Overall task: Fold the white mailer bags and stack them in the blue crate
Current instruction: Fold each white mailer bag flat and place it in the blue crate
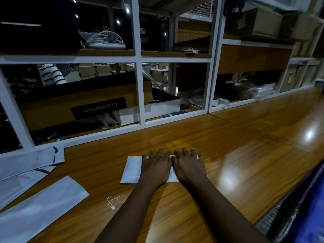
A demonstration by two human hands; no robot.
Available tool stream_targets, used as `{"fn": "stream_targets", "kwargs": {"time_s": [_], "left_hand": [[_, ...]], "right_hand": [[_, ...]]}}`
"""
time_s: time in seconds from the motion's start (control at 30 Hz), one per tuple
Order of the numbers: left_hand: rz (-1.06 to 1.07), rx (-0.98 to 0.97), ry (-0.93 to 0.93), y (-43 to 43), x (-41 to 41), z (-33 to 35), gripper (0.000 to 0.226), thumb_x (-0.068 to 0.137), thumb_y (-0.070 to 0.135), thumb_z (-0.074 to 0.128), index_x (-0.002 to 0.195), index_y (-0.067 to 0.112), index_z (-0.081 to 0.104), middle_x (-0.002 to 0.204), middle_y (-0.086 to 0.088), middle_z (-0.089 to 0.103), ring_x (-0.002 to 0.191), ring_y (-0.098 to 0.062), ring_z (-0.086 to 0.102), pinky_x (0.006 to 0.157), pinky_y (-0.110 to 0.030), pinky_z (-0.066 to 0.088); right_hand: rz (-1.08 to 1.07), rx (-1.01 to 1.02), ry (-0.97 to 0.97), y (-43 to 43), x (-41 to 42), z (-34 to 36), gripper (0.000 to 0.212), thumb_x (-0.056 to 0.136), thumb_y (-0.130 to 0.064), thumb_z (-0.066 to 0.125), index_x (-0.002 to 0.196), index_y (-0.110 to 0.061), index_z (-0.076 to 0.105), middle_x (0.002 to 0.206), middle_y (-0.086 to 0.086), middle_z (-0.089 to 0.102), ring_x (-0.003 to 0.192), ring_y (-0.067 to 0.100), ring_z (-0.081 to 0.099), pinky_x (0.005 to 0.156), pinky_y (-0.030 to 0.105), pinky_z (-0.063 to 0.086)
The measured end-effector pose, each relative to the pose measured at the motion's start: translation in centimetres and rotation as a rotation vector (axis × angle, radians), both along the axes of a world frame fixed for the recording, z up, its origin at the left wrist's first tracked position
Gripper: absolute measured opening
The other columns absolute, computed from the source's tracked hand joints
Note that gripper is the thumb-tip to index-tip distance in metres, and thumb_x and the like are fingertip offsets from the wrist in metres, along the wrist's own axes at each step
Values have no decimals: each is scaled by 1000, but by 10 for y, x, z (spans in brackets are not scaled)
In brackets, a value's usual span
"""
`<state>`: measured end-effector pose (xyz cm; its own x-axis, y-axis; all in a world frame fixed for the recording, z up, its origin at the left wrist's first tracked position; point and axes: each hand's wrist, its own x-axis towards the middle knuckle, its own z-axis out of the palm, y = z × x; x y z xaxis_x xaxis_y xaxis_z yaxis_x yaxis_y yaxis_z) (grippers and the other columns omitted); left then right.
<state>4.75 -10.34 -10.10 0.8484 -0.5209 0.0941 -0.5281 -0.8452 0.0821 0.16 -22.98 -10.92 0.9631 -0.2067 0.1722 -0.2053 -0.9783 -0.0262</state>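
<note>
A folded white mailer bag (132,170) lies flat on the wooden table (236,155) in front of me. My left hand (155,166) and my right hand (189,166) lie side by side on it, fingers straight and palms pressing down. Most of the bag's right part is hidden under the hands. Unfolded white mailer bags (40,206) lie at the left of the table, with more of them (26,165) against the shelf frame. The blue crate (305,211) shows at the lower right edge, partly out of view.
A white-framed shelf unit (140,92) runs along the table's far side, holding a brown Crompton carton (87,104) and boxes. A small string tag (115,201) lies near my left forearm. Behind the shelves stands a person in a striped top (51,74).
</note>
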Motion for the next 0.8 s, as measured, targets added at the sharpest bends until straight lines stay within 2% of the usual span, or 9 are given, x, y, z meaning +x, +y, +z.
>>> {"fn": "stream_targets", "kwargs": {"time_s": [0.17,0.23,0.3,0.43,0.5,0.57,0.63,0.73,0.8], "left_hand": [[-39,-139,-110,31,-4,15,44,107,35,27,152,35,31,162,8,25,150,-17,17,121,-47,12],[-41,-203,-104,51,-5,15,43,107,33,30,150,32,36,160,8,28,148,-14,21,120,-41,17],[-56,-152,25,67,-6,12,46,107,39,27,153,33,26,163,8,19,150,-14,14,122,-39,11],[-17,12,166,72,3,5,55,103,55,17,155,43,2,166,7,-6,152,-22,-6,122,-44,-2],[-7,20,188,72,7,4,63,97,66,15,154,46,-1,165,7,-9,152,-23,-8,122,-45,-4],[-12,25,213,73,8,2,87,75,88,0,152,49,-4,165,7,-11,152,-25,-10,122,-46,-5],[-11,26,211,75,9,1,116,45,100,-17,151,52,-6,165,7,-11,151,-27,-11,121,-46,-3],[24,19,214,75,6,3,107,55,98,-8,151,51,-7,165,6,-13,151,-28,-12,121,-47,-2],[49,12,219,75,5,3,117,45,103,-8,150,52,-8,165,5,-15,151,-28,-13,121,-48,-2]], "right_hand": [[168,282,-282,-1,-7,11,44,105,-39,33,143,-23,50,149,1,49,139,27,41,113,43,28],[280,435,-245,6,-13,18,45,105,-39,44,145,-20,50,150,2,48,136,24,45,109,38,34],[364,334,-130,13,-12,18,51,102,-45,49,147,-21,46,152,3,46,139,25,41,112,43,31],[311,167,64,16,-2,9,78,93,-75,29,157,-31,24,166,2,20,153,27,13,119,56,9],[302,155,68,13,-2,6,110,67,-96,-1,158,-36,18,167,1,15,153,31,8,119,59,7],[284,160,75,12,-3,4,135,42,-101,-19,157,-40,14,168,0,12,153,34,5,119,60,4],[269,169,76,13,-4,5,142,33,-103,-21,157,-43,12,168,-1,11,153,35,4,119,60,3],[251,179,73,12,-6,4,145,29,-105,-17,157,-42,12,168,-2,11,153,35,4,119,62,3],[236,182,73,11,-5,3,145,28,-107,-13,157,-44,10,168,-3,9,153,36,2,118,64,0]]}}
